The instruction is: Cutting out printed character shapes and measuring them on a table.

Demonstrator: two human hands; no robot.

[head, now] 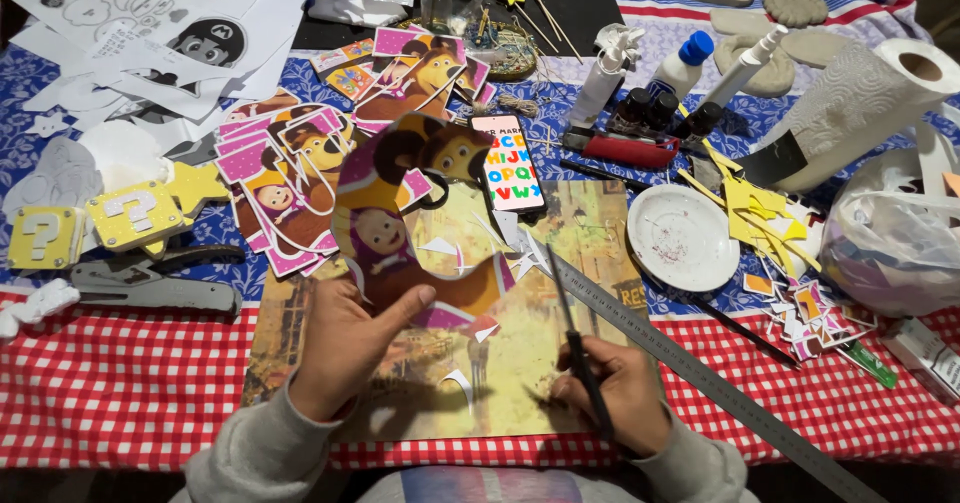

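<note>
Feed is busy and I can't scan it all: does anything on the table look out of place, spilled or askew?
Nothing spilled. A phone with a lit screen lies amid the printed cutouts. The metal ruler lies diagonally across the mat, its end running toward the table edge. Yellow and printed paper scraps litter the cloth beside the white plate.

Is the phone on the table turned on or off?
On. The phone lies flat with its screen lit, showing rows of colourful letters, just beyond the cartoon cutout held by the left hand.

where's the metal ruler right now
In the head view the metal ruler lies slanted on the table to the right of the right hand, running from near the white plate down toward the lower right corner.
</note>
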